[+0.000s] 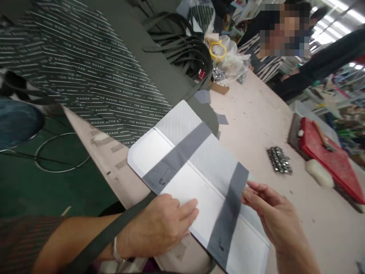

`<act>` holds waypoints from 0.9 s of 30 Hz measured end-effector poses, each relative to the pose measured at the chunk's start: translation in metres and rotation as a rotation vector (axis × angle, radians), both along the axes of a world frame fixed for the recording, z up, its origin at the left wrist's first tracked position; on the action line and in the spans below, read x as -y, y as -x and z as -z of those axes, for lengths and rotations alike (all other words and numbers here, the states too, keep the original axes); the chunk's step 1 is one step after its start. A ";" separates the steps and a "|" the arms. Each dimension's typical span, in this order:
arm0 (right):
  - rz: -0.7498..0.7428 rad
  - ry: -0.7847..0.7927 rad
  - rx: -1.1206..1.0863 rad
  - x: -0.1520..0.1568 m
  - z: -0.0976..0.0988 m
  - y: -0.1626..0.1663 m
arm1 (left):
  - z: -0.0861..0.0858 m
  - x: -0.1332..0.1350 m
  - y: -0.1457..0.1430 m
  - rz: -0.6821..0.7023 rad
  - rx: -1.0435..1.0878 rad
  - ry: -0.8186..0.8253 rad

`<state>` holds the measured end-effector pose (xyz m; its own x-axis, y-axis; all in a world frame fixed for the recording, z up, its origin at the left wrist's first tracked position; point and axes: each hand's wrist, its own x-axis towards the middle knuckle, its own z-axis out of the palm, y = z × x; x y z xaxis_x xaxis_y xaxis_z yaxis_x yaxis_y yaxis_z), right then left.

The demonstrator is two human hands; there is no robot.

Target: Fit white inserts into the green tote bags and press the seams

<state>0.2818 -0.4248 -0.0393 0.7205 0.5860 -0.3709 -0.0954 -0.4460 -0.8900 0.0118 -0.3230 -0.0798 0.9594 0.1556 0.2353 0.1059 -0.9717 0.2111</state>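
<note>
A long pale table [256,114] is seen running away to the far side, edged by green floor [42,186] on the left. Bright ceiling lights [339,19] are seen top right, with cluttered shelves [345,83] beneath.

A pale table [256,114] carries a white panel [182,179], striped fabric [85,76] — and metal clips [279,160].

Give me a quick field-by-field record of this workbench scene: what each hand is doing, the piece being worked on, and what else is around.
left hand: flat on white panel
right hand: fingertips at edge of grey strap
second grey strap: crosses the panel diagonally
table: pale surface
metal fittings: cluster right of the panel
red tray: far right
striped fabric: upper left
</note>
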 end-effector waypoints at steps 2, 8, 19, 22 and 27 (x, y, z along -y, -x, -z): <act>-0.058 0.014 -0.010 -0.015 0.006 0.017 | 0.000 0.000 0.000 0.008 -0.018 0.012; -0.232 0.078 0.074 -0.035 0.021 0.051 | 0.003 -0.001 0.000 0.004 -0.002 0.009; -0.285 0.234 0.239 -0.037 0.023 0.070 | 0.003 -0.004 0.002 0.038 0.010 -0.004; -0.278 0.303 0.319 -0.041 0.020 0.075 | 0.004 -0.004 0.002 0.045 0.011 0.004; -0.254 0.403 0.408 -0.042 0.019 0.081 | 0.004 -0.003 0.002 0.036 0.008 0.003</act>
